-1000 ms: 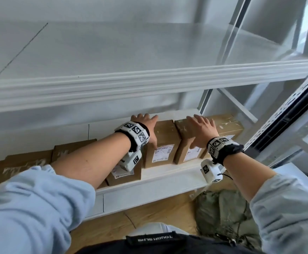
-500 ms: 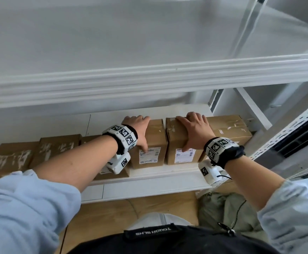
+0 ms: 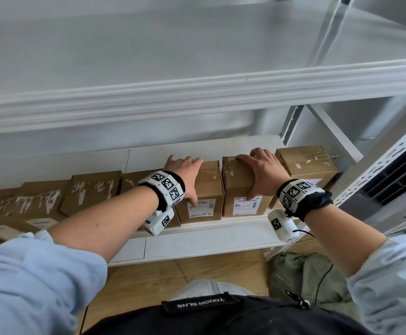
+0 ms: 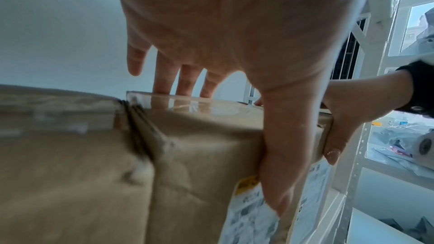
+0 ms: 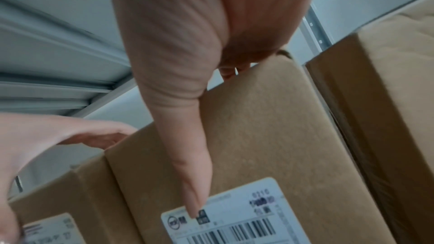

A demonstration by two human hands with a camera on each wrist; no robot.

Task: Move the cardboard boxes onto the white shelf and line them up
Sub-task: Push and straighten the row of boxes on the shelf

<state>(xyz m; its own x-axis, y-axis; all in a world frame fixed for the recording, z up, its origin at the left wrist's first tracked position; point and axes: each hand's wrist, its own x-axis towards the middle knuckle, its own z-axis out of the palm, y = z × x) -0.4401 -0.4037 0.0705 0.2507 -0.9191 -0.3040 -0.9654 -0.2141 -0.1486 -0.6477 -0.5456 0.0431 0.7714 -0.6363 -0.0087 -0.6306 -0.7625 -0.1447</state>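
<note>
A row of brown cardboard boxes stands on the lower white shelf (image 3: 209,228). My left hand (image 3: 185,172) (image 4: 223,34) grips the left box (image 3: 210,180) (image 4: 206,136), fingers over its top and thumb down the labelled front. My right hand (image 3: 262,170) (image 5: 187,44) grips the right box (image 3: 238,187) (image 5: 270,127) the same way, fingers curled over the far top edge. These two boxes stand side by side, almost touching. A third box (image 3: 305,163) (image 5: 387,81) stands just right of them.
Several more boxes (image 3: 93,189) fill the shelf to the left. The upper shelf edge (image 3: 197,93) overhangs close above. A perforated white upright (image 3: 378,170) bounds the right end. A green bag (image 3: 313,281) lies on the wooden floor below.
The two held boxes stood angled a second ago and now stand squared up, side by side, fronts along the shelf edge. Both hands stay on them. The head view has shifted.
</note>
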